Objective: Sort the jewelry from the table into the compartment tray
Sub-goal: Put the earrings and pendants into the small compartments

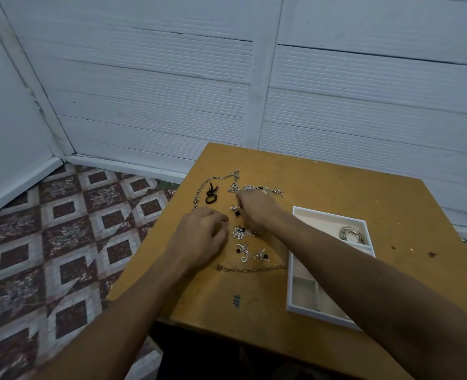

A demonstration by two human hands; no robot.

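Both forearms reach up from the bottom of the frame over the orange-brown wooden surface (336, 187). The left hand (199, 237) rests with fingers loosely curled; I cannot tell if they hold anything. The right hand (257, 208) bends its fingers onto small silver jewelry pieces (235, 207) at frame centre; its grip is unclear. At right lies the white compartment tray (289, 283), with silver bangles (351, 234) in its upper compartment.

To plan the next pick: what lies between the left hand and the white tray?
Head view: a pearl cluster, small silver charms and a chain lie there; the right forearm crosses above.
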